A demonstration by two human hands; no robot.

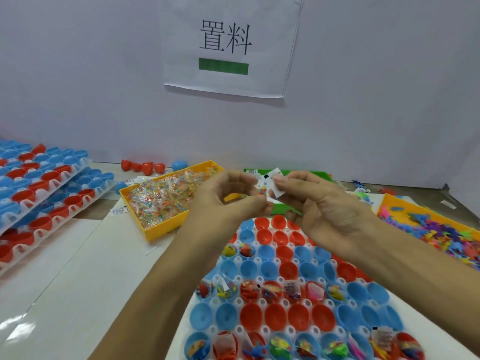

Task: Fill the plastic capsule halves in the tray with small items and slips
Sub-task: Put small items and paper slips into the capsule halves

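Note:
Both hands are raised above the far end of the white tray [283, 302], which holds red and blue capsule halves. My left hand [228, 198] and my right hand [319, 203] meet at a small clear packet of coloured beads [262, 189] and a white paper slip [275, 183]. The right thumb and fingers pinch the slip; the left fingers curl round the packet. Two of the tray's rows and two far cups hold toys and slips; the other cups are bare.
A yellow bin [166, 201] of bead packets sits left of the hands. A green bin [293, 175] lies behind them. An orange bin [428, 224] of coloured plastic toys is at the right. Stacked capsule trays [39, 188] stand far left; loose capsule halves [145, 166] lie by the wall.

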